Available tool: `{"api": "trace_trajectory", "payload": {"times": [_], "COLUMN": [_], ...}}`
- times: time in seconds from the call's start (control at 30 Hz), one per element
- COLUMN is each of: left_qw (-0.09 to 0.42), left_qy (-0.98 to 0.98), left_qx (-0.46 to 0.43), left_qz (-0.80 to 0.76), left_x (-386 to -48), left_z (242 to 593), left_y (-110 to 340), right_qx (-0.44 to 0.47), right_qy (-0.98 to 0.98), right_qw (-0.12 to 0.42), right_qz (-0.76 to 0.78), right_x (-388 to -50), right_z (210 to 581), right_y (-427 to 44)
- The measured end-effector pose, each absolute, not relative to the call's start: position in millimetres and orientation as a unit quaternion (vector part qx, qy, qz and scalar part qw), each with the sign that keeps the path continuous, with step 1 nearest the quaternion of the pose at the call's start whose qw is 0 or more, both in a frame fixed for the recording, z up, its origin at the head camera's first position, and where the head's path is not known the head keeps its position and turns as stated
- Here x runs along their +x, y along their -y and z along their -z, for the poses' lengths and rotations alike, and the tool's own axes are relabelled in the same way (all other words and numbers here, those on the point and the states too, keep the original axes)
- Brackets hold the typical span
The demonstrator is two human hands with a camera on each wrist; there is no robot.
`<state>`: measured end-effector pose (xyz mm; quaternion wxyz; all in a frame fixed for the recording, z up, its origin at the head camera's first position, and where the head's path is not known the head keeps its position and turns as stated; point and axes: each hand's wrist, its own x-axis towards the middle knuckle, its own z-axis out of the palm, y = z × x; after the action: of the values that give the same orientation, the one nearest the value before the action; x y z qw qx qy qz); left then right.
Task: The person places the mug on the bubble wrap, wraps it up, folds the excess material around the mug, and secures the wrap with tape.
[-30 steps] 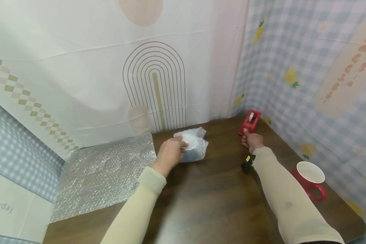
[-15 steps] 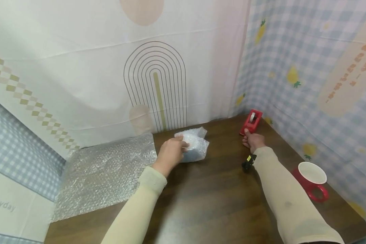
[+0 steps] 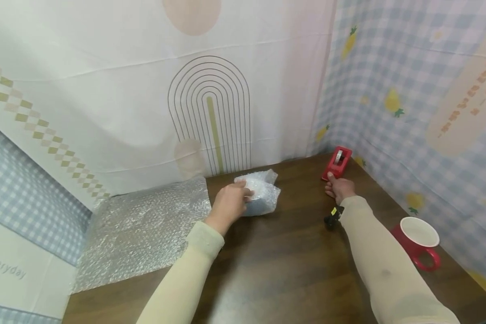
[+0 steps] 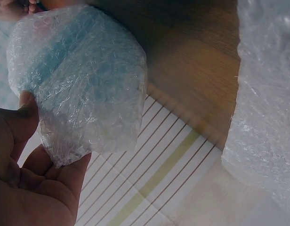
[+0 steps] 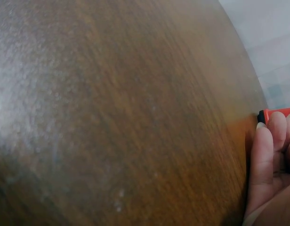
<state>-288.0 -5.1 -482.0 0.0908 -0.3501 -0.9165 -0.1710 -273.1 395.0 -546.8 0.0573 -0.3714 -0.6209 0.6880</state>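
The bubble-wrapped bundle [image 3: 263, 203] sits near the worktop's far edge, about midway along it. Something bluish shows through the clear film; its shape and make cannot be told. The outside should feel soft, springy and a little slick, and the whole is probably light. Whatever is inside may be firmer, perhaps fragile, so even, gentle pressure seems wiser than a hard squeeze. The wrap flares into loose flaps toward the right edge; these would likely give or unfold if lifted by themselves. The better hold is probably across the folded layers over the bluish core, with thumb and fingers on opposite sides.

The left hand [image 3: 230, 202] has the bundle's left end, its thumb and fingers pinching the wrap from opposite sides. The right hand [image 3: 341, 188] is at the near end of the red tape dispenser [image 3: 337, 164], the thumb against it and the other fingers curled in; whether it also pinches the tape's free end cannot be told. The dispenser is by the far right corner, a clear roll in its frame. It looks like stiff plastic, likely slight in weight, so best held by its sides.

To the left, a flat sheet of bubble wrap [image 3: 146, 231] covers the far left corner of the worktop [image 3: 283, 270]. A red mug [image 3: 419, 235], white inside, stands near the right edge, toward the near right corner.
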Motion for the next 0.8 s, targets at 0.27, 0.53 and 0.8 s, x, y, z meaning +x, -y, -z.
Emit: {"api": "trace_trajectory", "payload": {"times": [0.27, 0.53, 0.8], "left_qw": [0.09, 0.102, 0.104], "left_qy": [0.914, 0.913, 0.916], "left_qx": [-0.356, -0.355, -0.348], "left_qz": [0.175, 0.172, 0.17], "left_x": [-286.8, -287.1, -289.0], "left_z": [483.0, 481.8, 483.2], "left_y": [0.9, 2.2, 4.6], "right_qx": [-0.375, -0.376, -0.374], "right_qy": [0.622, 0.626, 0.63], "right_qw": [0.056, 0.06, 0.052], "right_qz": [-0.686, -0.681, -0.678], "right_x": [-269.3, -271.9, -275.8], "right_z": [548.5, 548.1, 548.4], "right_y": [-402.7, -400.3, -396.0]}}
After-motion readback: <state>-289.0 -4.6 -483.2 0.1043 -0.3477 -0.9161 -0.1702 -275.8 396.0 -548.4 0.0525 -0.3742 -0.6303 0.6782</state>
